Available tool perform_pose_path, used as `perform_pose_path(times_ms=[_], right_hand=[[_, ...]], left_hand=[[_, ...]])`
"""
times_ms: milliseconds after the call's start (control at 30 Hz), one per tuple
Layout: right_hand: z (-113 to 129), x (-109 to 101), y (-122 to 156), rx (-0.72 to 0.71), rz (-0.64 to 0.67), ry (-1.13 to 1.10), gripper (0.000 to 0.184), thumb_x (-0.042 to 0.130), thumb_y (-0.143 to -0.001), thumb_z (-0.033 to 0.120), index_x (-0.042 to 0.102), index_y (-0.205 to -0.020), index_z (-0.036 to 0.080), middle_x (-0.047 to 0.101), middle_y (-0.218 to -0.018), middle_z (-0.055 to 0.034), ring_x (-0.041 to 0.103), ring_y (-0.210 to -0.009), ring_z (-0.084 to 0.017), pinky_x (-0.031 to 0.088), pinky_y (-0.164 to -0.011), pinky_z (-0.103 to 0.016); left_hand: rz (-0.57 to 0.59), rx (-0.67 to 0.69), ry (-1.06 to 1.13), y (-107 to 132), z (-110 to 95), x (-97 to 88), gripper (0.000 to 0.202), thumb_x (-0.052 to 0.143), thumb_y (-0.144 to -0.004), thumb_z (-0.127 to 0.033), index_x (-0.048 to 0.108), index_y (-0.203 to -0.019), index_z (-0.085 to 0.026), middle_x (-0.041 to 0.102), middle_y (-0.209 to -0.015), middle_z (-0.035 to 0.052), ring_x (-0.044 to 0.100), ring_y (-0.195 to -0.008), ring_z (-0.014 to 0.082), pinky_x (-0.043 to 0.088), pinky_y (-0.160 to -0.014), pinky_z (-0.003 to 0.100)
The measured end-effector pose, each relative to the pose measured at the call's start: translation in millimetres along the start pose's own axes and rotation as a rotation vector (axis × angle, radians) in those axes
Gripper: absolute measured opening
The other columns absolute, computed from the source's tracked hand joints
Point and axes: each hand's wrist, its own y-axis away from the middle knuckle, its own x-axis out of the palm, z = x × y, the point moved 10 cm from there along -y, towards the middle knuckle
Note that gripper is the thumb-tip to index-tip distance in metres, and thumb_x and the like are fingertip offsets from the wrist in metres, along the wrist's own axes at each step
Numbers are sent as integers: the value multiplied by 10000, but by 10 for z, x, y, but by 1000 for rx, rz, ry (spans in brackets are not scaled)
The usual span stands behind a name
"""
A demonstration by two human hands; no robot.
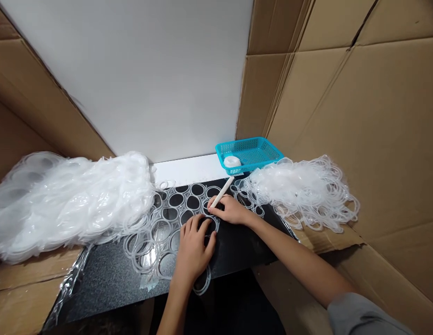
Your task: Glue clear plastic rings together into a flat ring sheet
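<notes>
Pressing flat on a clear plastic sheet of rings [160,223], the left hand [194,249] lies palm down with its fingers spread, near the middle of the black counter [108,279]; it pins the sheet and grips nothing. The right hand [230,210], just beyond it and slightly to the right, has its grip pressed together around a slim white tool [223,190], held like a pen, with the shaft slanting up and away toward the far right. The working tip is hidden under the fingers, so I cannot tell exactly which ring it touches, though it seems to meet the sheet close to the left fingertips.

The sheet spreads across the counter from the hands toward the far left, its circles showing dark where the counter is seen through them. A large heap of clear plastic [70,204] lies to the left, partly on cardboard, and a smaller tangle of loose rings [303,190] lies to the right. A turquoise basket [251,151] stands at the far right against the white wall, with a small white tub [232,162] inside it.

Judging from this, the step in hand is freeing a ring from the sheet with the tool. The next move calls for steady downward hold by the left hand and a small, controlled push of the tip along the ring's edge.
</notes>
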Motion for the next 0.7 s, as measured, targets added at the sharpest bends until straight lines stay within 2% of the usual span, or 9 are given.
perform_pose_path(times_ms=[200, 400, 700], right_hand=[[-33, -35, 1, 28, -25, -42, 117, 689, -931, 295, 749, -896, 201, 785, -966, -43, 728, -927, -215, 552, -942, -349], [3, 20, 26, -17, 22, 71, 115, 680, -949, 281, 774, -925, 220, 797, -1032, -43, 714, -1053, -242, 480, -1093, -416], [-3, -3, 18, -28, -11, 6, 110, 684, -935, 273, 762, -896, 207, 792, -989, -49, 730, -968, -225, 548, -976, -369]], left_hand=[[-10, 0, 3, 3, -5, 0, 288, 569, -1021, -278, 654, -1296, -262, 619, -1424, 93, 531, -1364, 324, 449, -1127, 535], [1, 1, 22, 3, 8, 8, 273, 579, -1019, -255, 668, -1278, -256, 630, -1433, 81, 523, -1368, 326, 446, -1129, 543], [1, 14, 24, -9, -17, 7, 272, 580, -1020, -249, 661, -1279, -245, 652, -1417, 78, 527, -1357, 332, 451, -1123, 555]])
